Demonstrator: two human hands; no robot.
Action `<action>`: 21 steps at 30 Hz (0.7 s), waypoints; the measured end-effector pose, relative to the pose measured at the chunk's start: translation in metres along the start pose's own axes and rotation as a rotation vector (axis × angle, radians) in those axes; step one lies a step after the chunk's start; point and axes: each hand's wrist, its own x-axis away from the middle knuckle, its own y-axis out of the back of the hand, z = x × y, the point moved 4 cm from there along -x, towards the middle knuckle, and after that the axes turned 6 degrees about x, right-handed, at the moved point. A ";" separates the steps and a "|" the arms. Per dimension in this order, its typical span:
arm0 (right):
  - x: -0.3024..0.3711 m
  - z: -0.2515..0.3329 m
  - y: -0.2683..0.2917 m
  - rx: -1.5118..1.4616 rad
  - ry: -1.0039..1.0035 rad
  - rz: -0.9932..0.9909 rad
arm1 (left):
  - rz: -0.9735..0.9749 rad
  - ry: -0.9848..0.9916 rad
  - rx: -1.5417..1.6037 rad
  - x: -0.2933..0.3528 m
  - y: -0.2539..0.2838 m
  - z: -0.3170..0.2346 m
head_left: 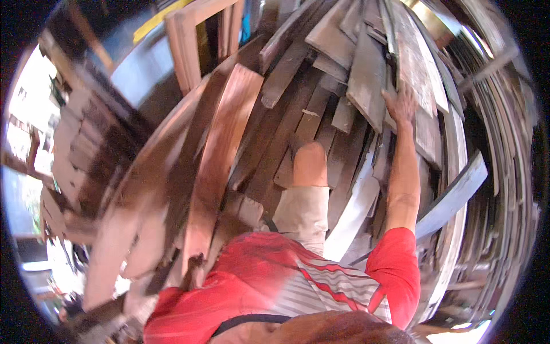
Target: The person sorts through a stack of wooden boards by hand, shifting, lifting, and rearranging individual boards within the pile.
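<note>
Head camera: A right hand (403,104) rests, fingers spread and holding nothing, on weathered boards (366,80) at far right, seemingly bracing a person (258,264) leaning forward, one bare knee (310,163) above them; the left hand cannot be made out clearly, so its grip cannot be told; a reddish plank (226,135) slants near to far on the left, seemingly laid lengthwise like its neighbors
</note>
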 end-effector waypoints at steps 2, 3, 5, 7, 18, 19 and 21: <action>0.006 -0.036 -0.014 0.036 0.014 -0.087 | 0.008 -0.100 0.133 -0.010 -0.002 0.018; -0.002 -0.028 -0.016 0.112 0.091 -0.046 | 0.033 -0.067 0.260 -0.027 -0.006 0.040; -0.001 -0.034 -0.022 0.145 -0.031 -0.005 | 0.015 -0.133 0.472 -0.030 -0.008 0.064; -0.004 -0.025 -0.023 0.149 0.034 0.019 | -0.090 -0.157 0.417 -0.032 -0.015 0.078; -0.032 -0.015 -0.001 0.020 0.218 0.233 | -0.599 -0.078 0.359 0.011 -0.023 0.185; -0.025 -0.003 -0.003 -0.148 0.252 0.340 | -0.685 -0.052 0.426 0.020 -0.014 0.209; -0.026 -0.004 -0.002 -0.283 0.254 0.448 | -0.743 -0.022 0.500 0.033 -0.006 0.249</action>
